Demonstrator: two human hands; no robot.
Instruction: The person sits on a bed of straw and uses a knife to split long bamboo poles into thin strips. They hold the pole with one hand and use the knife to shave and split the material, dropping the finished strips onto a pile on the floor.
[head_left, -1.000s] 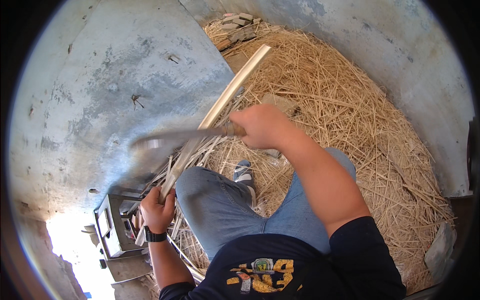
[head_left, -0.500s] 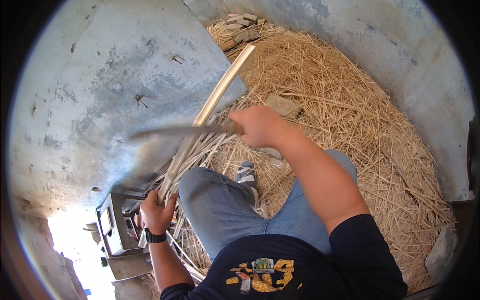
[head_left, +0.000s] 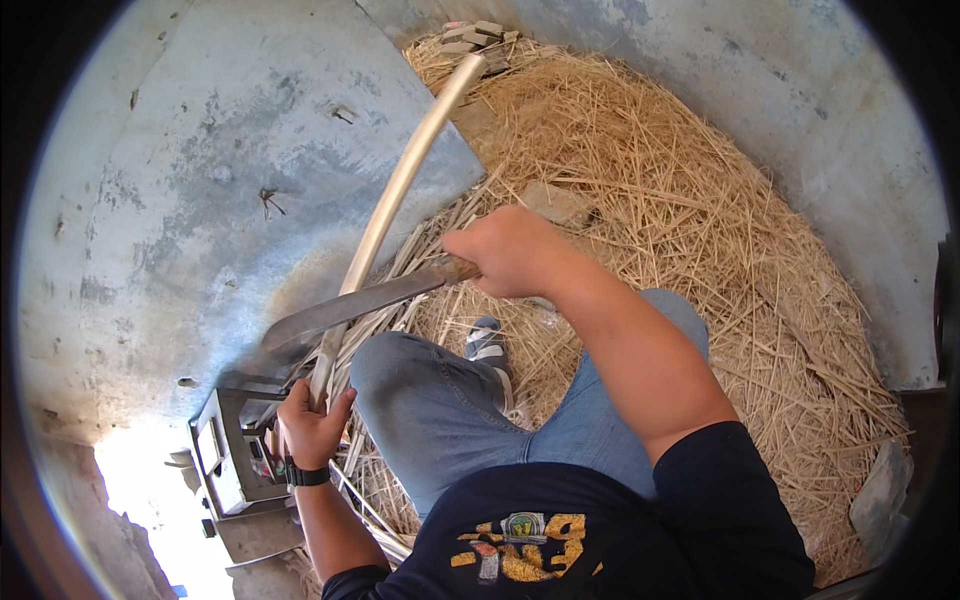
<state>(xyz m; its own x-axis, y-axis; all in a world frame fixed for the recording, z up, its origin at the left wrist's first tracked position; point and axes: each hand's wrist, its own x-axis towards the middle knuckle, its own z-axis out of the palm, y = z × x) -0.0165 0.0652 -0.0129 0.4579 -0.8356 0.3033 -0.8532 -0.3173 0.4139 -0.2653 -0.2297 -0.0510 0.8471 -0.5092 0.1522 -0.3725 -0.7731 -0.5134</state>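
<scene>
Head view, only angle here. Left hand [head_left: 312, 428] down low, fingers wrapped tight around the bottom end of a long pale cane stalk [head_left: 400, 190], black watch [head_left: 306, 476] on the wrist. Stalk leaning up and away, top end reaching toward the broken bricks [head_left: 472, 36] at the far edge of the straw pile [head_left: 680, 190]. Right hand [head_left: 512, 250] out in front, fingers closed in a fist on the wooden handle of a big machete [head_left: 350, 308]. Blade lying almost flat, crossing the stalk just above the left hand, edge apparently touching it or very nearly, hard to call which.

Stalk looking smooth and bare along nearly its whole visible length, so the stripping seems mostly done, going by the clean surface. Lower bit near the blade probably what's left, though too blurred there to be sure. Bundle of thin peeled strips [head_left: 420, 240] lying against the grey wall [head_left: 200, 180] beside the stalk, more trimmings mixed into the straw.

Seated on the floor, jeans-clad knee [head_left: 420, 390] raised between the two arms, grey sneaker [head_left: 488, 342] poking out beyond it. Small metal box-like gadget [head_left: 232, 452] just left of the left hand, close but apparently not touched.
</scene>
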